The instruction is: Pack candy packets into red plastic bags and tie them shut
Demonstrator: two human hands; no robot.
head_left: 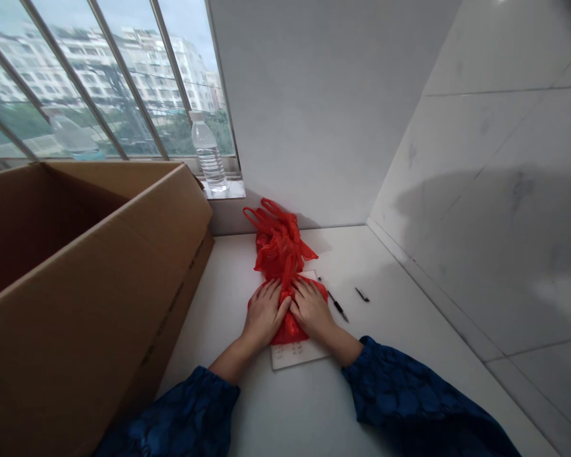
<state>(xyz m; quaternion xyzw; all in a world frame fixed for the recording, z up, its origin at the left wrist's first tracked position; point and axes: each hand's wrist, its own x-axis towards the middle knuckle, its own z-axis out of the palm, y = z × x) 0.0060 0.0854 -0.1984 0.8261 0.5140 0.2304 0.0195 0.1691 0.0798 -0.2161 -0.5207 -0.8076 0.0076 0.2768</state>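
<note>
A red plastic bag (279,249) lies crumpled on the white counter, its handles pointing toward the wall. My left hand (264,312) and my right hand (311,308) lie side by side on the bag's near end, fingers stretched out and pressing it flat. Under the bag and my hands lies a white sheet of paper (295,354) with small print. Both my arms wear dark blue sleeves.
A large open cardboard box (90,266) stands at the left. A clear water bottle (210,154) stands on the window sill behind it. A black pen (335,303) and its cap (362,294) lie right of the bag. White walls close the back and right.
</note>
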